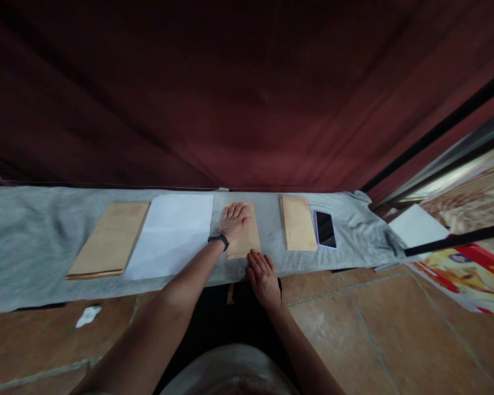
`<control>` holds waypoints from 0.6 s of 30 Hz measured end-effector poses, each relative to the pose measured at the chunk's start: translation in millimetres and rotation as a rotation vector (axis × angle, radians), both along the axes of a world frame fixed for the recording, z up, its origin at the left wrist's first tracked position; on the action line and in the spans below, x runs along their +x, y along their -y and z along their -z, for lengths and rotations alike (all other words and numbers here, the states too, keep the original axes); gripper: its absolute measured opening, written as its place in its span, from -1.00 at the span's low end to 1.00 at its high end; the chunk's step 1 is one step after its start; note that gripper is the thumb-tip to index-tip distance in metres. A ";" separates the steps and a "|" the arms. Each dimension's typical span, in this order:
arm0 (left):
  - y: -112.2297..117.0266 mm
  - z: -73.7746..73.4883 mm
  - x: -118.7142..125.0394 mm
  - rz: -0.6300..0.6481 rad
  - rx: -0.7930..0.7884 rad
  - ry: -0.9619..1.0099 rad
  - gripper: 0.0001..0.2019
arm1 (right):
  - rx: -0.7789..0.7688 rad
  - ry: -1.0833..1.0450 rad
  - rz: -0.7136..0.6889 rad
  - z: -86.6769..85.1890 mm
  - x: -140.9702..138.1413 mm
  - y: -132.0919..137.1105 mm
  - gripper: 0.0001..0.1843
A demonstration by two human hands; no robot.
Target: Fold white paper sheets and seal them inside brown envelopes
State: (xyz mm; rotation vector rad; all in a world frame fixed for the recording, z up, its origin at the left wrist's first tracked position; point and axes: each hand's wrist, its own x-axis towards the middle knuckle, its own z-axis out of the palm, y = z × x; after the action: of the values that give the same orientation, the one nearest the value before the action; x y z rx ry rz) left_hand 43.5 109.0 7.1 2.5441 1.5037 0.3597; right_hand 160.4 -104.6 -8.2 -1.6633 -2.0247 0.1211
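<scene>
A brown paper envelope point(245, 244) lies flat on the grey cloth in front of me. My left hand point(234, 220), with a dark band on its wrist, rests flat on the envelope's upper part, fingers stretched out. At its lower right corner, my right hand point(264, 277) lies with fingers extended, the fingertips touching the edge. Left of the envelope is a white sheet of paper point(170, 230), and beyond it a stack of larger brown envelopes point(109, 238). To the right sits a stack of smaller brown envelopes point(299, 224).
A phone point(326, 229) lies right of the small stack. The grey cloth point(20, 241) covers a long narrow surface before a dark red curtain point(247, 109). A colourful box point(469, 274) and a white panel point(417, 226) stand at the right. A white scrap point(88, 316) lies on the tiled floor.
</scene>
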 end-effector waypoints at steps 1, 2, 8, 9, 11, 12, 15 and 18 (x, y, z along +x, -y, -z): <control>-0.5 0.5 1.0 0.000 -0.001 -0.003 -0.47 | -0.001 -0.001 0.002 0.7 0.1 -0.1 -0.52; 0.4 1.0 1.5 0.010 -0.006 -0.009 -0.47 | 0.000 -0.003 0.003 1.2 0.2 -0.1 -0.52; 26.7 5.2 -6.9 0.171 -0.050 -0.033 -0.46 | 0.029 -0.029 0.004 1.5 -0.3 -0.4 -0.53; 33.0 6.1 -9.5 0.192 -0.056 -0.030 -0.45 | 0.033 -0.030 0.004 1.2 -0.3 -0.4 -0.53; 46.3 7.7 -14.9 0.225 -0.070 -0.025 -0.45 | 0.035 -0.024 0.001 0.8 -0.3 -0.3 -0.53; 53.3 8.0 -17.7 0.244 -0.077 -0.026 -0.45 | 0.034 -0.019 -0.002 0.8 -0.2 -0.1 -0.53; 75.1 6.3 -26.3 0.295 -0.079 -0.029 -0.46 | 0.038 -0.005 -0.008 1.4 -0.3 0.4 -0.52; 97.6 1.8 -35.7 0.325 -0.053 -0.031 -0.46 | 0.040 0.009 0.006 2.5 -0.5 0.7 -0.53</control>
State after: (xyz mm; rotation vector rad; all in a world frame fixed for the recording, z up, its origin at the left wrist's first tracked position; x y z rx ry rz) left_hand 7.8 11.4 5.3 2.6989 1.0643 0.2322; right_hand 159.8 -105.3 -10.8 -1.6484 -2.0148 0.0709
